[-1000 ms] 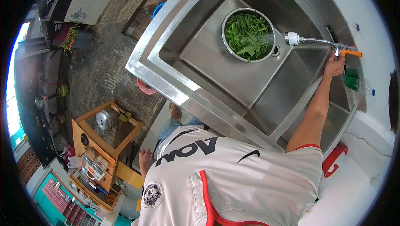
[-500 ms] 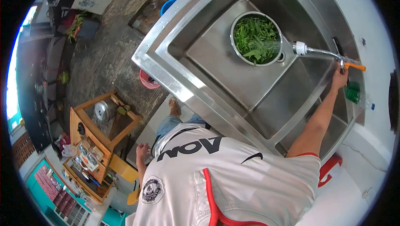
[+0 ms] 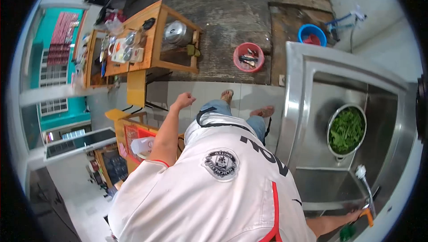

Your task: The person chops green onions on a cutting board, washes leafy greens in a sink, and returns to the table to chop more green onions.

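Right hand [image 3: 355, 216] at orange tap lever [image 3: 367, 217], 5 o'clock; grip cannot be told (mostly hidden). Left hand [image 3: 183, 100] clenched, empty, 10 o'clock. Pot of greens [image 3: 347, 130] in sink [image 3: 303, 108], 3 o'clock.

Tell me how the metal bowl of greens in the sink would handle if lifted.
The bowl is steel, so likely stiff, and heavier if water sits under the greens. Its smooth rim, by the tap in the sink, may be slippery. The loose leaves could spill if it tips.

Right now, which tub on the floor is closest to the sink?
The blue tub, just beyond the sink's outer corner. The red tub sits farther away, nearer the wooden shelf.
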Demonstrator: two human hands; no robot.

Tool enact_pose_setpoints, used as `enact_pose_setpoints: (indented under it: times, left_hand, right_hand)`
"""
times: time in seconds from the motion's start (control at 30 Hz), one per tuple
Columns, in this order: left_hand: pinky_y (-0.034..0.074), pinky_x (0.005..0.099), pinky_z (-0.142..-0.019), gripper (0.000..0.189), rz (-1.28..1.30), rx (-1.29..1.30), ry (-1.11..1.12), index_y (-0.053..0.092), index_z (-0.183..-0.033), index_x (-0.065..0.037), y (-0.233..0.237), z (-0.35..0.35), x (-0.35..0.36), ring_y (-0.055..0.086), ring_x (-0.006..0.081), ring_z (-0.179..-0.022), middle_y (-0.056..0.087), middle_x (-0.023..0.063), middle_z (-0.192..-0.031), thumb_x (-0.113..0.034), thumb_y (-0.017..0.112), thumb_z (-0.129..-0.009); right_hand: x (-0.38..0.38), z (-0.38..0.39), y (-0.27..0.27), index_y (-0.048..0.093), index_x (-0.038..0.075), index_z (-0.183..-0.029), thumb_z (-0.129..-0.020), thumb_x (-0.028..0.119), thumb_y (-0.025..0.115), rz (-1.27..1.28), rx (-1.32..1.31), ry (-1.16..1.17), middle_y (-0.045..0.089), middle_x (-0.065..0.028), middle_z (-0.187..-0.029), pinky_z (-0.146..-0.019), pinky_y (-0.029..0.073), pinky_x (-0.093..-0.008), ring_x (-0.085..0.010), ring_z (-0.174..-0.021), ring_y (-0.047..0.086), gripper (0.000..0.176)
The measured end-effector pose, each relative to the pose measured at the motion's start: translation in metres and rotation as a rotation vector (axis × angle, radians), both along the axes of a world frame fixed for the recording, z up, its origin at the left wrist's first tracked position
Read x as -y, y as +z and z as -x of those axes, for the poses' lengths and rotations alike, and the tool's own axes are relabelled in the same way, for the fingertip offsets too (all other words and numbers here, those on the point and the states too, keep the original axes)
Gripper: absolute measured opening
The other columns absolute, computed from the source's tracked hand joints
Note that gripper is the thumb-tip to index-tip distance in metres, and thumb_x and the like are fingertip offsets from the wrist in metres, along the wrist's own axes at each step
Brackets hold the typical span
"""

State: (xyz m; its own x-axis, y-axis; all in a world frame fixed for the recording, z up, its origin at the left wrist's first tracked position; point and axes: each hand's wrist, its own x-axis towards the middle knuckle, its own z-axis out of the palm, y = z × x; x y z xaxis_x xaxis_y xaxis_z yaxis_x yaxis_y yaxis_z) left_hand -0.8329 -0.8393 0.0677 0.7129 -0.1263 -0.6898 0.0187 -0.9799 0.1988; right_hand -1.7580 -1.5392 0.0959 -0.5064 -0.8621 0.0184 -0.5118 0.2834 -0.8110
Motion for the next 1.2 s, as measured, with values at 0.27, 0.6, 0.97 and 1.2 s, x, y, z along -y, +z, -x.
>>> enact_pose_setpoints:
  times: [0.27,0.6,0.97,1.2]
  left_hand:
    - [0.054,0.0380,-0.078,0.017,0.023,0.210,0.177,0.068,-0.089,-0.004,-0.033,0.026,-0.082,0.070,0.0271,-0.083,0.073,0.0133,-0.085,-0.018,0.069,-0.078]
    - [0.056,0.0348,-0.070,0.026,0.254,0.216,0.569,0.068,-0.101,-0.004,-0.075,0.021,-0.280,0.072,0.0213,-0.073,0.072,0.0103,-0.075,-0.005,0.061,-0.077]
    - [0.055,0.0287,-0.061,0.010,0.658,0.418,1.144,0.059,-0.089,-0.003,-0.051,-0.060,-0.477,0.068,0.0149,-0.067,0.066,0.0049,-0.076,-0.003,0.068,-0.084]
    - [0.053,0.0270,-0.062,0.022,0.719,0.433,1.080,0.060,-0.088,-0.002,-0.021,-0.142,-0.528,0.063,0.0104,-0.064,0.063,0.0026,-0.071,-0.021,0.069,-0.096]
  right_hand:
    - [-0.077,-0.134,0.059,0.059,-0.007,-0.130,-0.093,0.068,0.054,0.694,-0.356,0.474,0.071,-0.0222,-0.102,-0.066,0.057,-0.0400,-0.0309,-0.085,0.070,0.083]
    - [-0.265,-0.725,0.145,0.050,0.007,-0.144,-0.099,0.012,0.063,-0.028,0.420,1.281,0.062,-0.0084,-0.129,-0.090,0.051,-0.0306,-0.0197,-0.113,0.058,0.047]
    - [-0.649,-1.052,0.022,0.074,0.001,-0.100,-0.087,0.009,0.065,-0.296,0.034,2.165,0.072,-0.0074,-0.078,-0.066,0.051,-0.0299,-0.0118,-0.068,0.062,0.017]
    - [-0.824,-1.164,0.029,0.068,-0.001,-0.083,-0.096,0.024,0.065,-0.340,-0.365,2.582,0.062,-0.0083,-0.065,-0.057,0.047,-0.0348,-0.0130,-0.062,0.057,0.028]
